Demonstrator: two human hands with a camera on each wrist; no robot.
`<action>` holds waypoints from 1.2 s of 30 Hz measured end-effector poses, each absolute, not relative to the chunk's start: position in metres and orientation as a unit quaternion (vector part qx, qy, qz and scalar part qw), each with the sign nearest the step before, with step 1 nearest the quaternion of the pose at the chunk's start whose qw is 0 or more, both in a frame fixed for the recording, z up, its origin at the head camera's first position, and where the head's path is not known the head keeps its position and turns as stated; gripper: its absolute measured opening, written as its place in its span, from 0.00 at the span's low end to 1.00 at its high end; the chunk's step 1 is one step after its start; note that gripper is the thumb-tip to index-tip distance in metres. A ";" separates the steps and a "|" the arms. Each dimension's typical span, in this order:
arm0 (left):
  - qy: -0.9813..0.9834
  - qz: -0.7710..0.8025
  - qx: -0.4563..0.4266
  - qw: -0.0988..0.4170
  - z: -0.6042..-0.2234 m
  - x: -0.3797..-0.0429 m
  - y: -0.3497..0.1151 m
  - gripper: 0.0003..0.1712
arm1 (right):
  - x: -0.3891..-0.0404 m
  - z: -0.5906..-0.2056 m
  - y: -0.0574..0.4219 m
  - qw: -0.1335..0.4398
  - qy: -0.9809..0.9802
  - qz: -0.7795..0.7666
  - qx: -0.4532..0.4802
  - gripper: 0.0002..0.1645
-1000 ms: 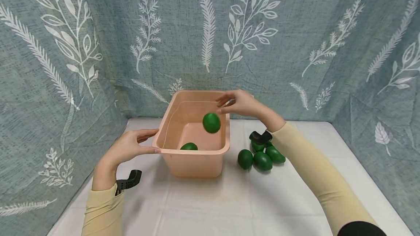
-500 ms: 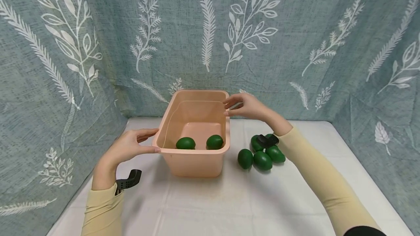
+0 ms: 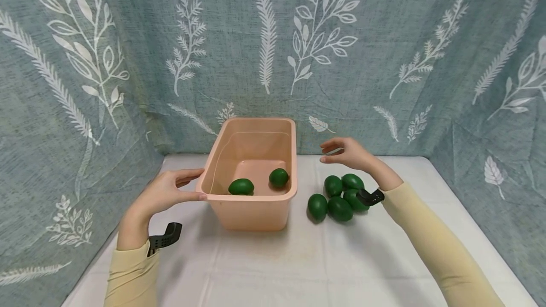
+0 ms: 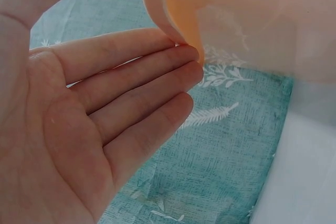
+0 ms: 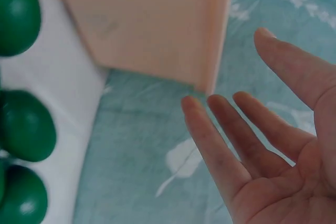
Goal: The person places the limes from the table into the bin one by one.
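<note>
A peach plastic bin (image 3: 251,213) stands on the white table. In it lie two smooth, dark-green, avocado-like fruits, one front left (image 3: 241,186) and one at the right wall (image 3: 278,178). My left hand (image 3: 164,193) is at the bin's left rim, fingertips and thumb tip against it; the left wrist view shows its fingers (image 4: 142,85) nearly straight. My right hand (image 3: 347,153) hovers right of the bin with nothing in it, fingers spread and loosely bent. Just below it, several more green fruits (image 3: 340,209) sit clustered on the table.
A teal cloth (image 3: 239,60) with white leaf prints hangs behind and at both sides of the white table (image 3: 264,269). The bin's right wall (image 5: 152,19) stands between the fruit cluster and the bin's inside.
My right hand let a green fruit drop into the bin, then moved right and down toward the cluster. The fruit settled by the right wall. My left hand stayed at the rim.
</note>
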State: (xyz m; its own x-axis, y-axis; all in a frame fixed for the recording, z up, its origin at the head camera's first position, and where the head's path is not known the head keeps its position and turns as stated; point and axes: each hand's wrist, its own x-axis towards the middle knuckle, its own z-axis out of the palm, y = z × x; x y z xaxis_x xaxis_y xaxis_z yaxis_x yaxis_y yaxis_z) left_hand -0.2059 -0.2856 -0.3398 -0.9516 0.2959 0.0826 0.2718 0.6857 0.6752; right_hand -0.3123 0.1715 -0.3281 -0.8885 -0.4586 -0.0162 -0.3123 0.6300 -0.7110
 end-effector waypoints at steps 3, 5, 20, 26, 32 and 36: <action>0.918 0.365 0.156 0.016 -0.340 -0.206 -0.285 0.44 | -0.312 -0.338 0.186 0.095 0.899 -0.377 -0.202 0.36; 0.918 0.365 0.156 0.017 -0.340 -0.206 -0.286 0.44 | -0.312 -0.345 0.195 0.092 0.901 -0.379 -0.192 0.36; 0.918 0.364 0.160 0.016 -0.338 -0.204 -0.286 0.44 | -0.311 -0.384 0.247 0.071 0.920 -0.358 -0.145 0.39; 0.918 0.364 0.159 0.016 -0.340 -0.204 -0.286 0.44 | -0.313 -0.401 0.258 0.075 0.928 -0.344 -0.125 0.40; 0.917 0.367 0.156 0.019 -0.340 -0.204 -0.286 0.44 | -0.318 -0.416 0.265 0.089 0.930 -0.337 -0.113 0.41; 0.916 0.368 0.156 0.017 -0.340 -0.204 -0.286 0.44 | -0.322 -0.425 0.269 0.101 0.933 -0.330 -0.106 0.42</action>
State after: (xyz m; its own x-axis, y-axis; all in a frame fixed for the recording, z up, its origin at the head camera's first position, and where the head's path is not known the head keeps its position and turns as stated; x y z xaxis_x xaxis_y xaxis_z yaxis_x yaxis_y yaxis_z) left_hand -0.2041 -0.2858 -0.3396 -0.9505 0.2989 0.0848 0.2746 0.6803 0.6795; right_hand -0.3219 0.2685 -0.4245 -0.9570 -0.2649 -0.1186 -0.1313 0.7597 -0.6369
